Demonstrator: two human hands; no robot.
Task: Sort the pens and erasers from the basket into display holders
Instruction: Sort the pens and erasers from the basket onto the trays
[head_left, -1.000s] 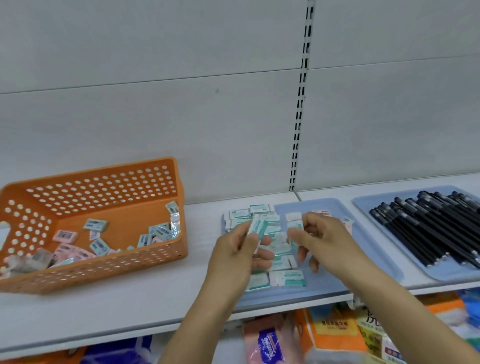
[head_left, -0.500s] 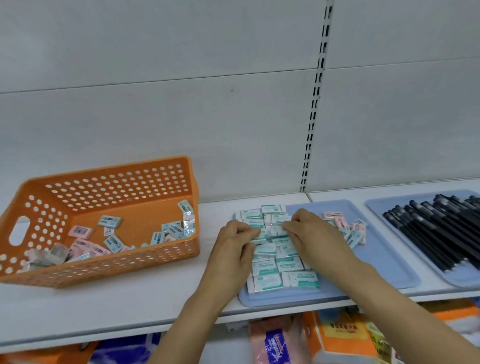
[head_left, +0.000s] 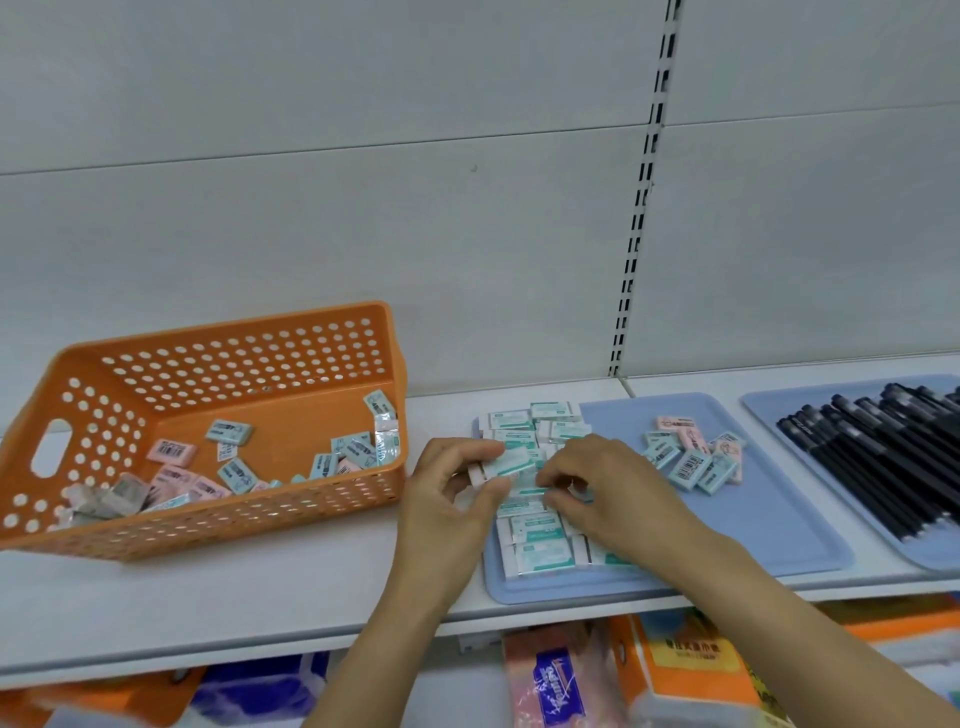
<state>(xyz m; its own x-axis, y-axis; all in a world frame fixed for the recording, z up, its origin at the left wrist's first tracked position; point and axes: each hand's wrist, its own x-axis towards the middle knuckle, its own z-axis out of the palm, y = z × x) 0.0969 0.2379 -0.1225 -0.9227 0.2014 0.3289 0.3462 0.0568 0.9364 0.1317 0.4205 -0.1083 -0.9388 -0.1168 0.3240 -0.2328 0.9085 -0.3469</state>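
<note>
An orange perforated basket (head_left: 270, 512) at the left holds loose pink and teal erasers (head_left: 234, 470). A light blue tray (head_left: 769, 525) carries rows of white-and-teal erasers (head_left: 537, 553) on its left part and a small heap of pink and teal erasers (head_left: 693, 457) further right. My left hand (head_left: 452, 499) pinches a white-and-teal eraser (head_left: 511, 461) just above the rows. My right hand (head_left: 608, 488) rests on the rows, fingertips on an eraser lying beside that one. A second blue tray (head_left: 763, 410) at the right holds black pens (head_left: 878, 467).
Everything stands on a white shelf (head_left: 234, 597) against a grey back panel with a slotted upright (head_left: 636, 234). Below the shelf edge lie packaged goods: a pink pack (head_left: 550, 680), an orange pack (head_left: 691, 670) and blue packs (head_left: 260, 691).
Both hands came down from in front of the tray onto the rows of white-and-teal erasers. The view shifted left, so basket and trays sit further right in frame.
</note>
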